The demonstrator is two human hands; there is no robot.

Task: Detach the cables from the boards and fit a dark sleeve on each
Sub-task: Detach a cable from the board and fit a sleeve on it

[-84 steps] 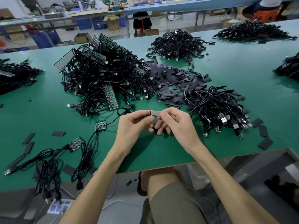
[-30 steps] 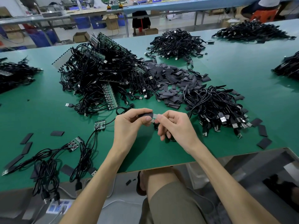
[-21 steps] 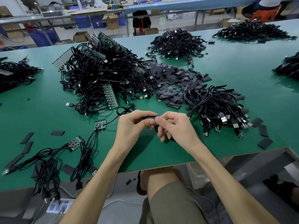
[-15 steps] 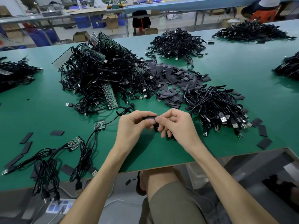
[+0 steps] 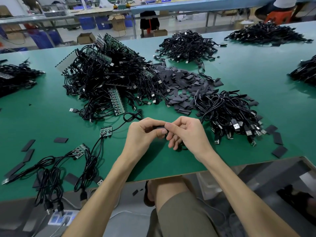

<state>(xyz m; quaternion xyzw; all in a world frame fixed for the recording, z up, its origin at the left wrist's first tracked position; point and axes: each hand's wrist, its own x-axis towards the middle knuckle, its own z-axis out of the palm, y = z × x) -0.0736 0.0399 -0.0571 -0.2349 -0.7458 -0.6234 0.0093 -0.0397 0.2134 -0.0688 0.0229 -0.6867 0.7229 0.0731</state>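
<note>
As both hands met above the near edge of the green table, I had the left hand pinching a dark sleeve and the right hand nipping its right end, fingers curled. The cable's tip was hidden; a loop of cable showed under the right palm. The sleeve looked light, soft and easily flattened, so I judged a gentle grip at its ends best. Loose sleeves lay farther off, right of the tangled boards.
</note>
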